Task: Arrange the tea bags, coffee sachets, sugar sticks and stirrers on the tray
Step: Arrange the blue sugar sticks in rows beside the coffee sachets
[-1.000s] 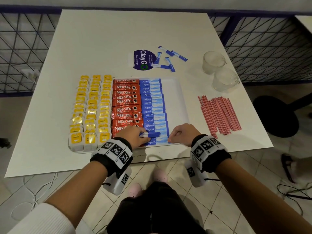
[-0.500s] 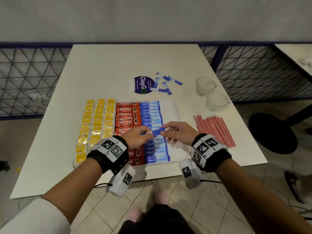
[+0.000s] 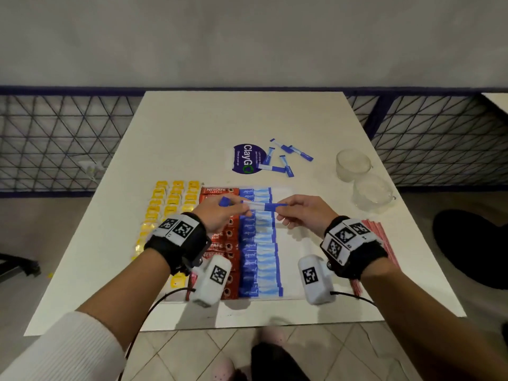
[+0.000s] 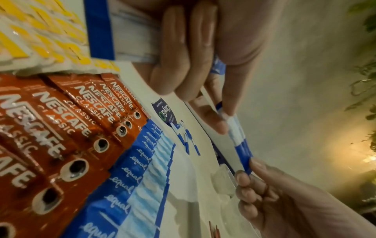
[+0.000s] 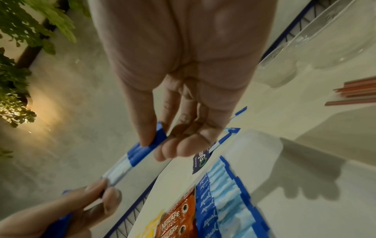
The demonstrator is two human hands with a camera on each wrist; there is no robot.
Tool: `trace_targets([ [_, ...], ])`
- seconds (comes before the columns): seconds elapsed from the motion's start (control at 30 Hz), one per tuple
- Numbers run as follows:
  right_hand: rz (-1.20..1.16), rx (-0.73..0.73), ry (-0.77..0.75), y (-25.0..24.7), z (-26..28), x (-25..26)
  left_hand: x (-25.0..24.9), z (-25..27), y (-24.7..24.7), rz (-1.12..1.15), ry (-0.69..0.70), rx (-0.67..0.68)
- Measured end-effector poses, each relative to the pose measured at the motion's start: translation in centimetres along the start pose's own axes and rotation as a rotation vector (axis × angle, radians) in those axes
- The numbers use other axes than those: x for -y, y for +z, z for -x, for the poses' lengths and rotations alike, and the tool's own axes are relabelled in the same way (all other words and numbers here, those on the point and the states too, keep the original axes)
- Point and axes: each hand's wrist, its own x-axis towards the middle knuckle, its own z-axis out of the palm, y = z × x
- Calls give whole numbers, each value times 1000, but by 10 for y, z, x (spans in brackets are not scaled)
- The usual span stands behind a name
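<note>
Both hands hold a small bundle of blue-and-white sugar sticks (image 3: pixel 261 207) level above the white tray (image 3: pixel 294 243). My left hand (image 3: pixel 243 209) pinches its left part, with more blue ends sticking out behind the fingers. My right hand (image 3: pixel 283 211) pinches the dark blue right end (image 5: pixel 150 145). On the tray lie columns of yellow tea bags (image 3: pixel 170 204), red Nescafe coffee sachets (image 3: pixel 218 191) and sugar sticks (image 3: pixel 259 259). In the left wrist view the held sticks (image 4: pixel 238 140) run from my left hand's fingers (image 4: pixel 215 124) to my right hand (image 4: pixel 250 172).
Loose sugar sticks (image 3: pixel 286 159) lie by a round ClayGo sticker (image 3: pixel 246 159) behind the tray. Red stirrers (image 3: pixel 383 239) lie right of the tray, partly behind my right wrist. Two glass cups (image 3: pixel 353 163) (image 3: pixel 372 195) stand at the far right. A blue mesh railing runs behind the table.
Both hands rose from the tray's near end and moved farther out over its middle. My right hand, earlier resting on the tray, now pinches the sticks' right end. The head view tilted up.
</note>
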Motion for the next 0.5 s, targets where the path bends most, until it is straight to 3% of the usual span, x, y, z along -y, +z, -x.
trace_targets([
  [0.17, -89, 38, -72, -9, -24, -1, -5, -29, 8, -19, -54, -184],
  [0.3, 20, -94, -165, -13, -48, 6, -3, -54, 14, -16, -103, -303],
  [0.4, 195, -134, -293, -12, -65, 9, -14, -61, 26, -52, -210, -281],
  [0.5, 326, 0, -348, -3, -69, 9, -24, -67, 33, 35, -295, -222],
])
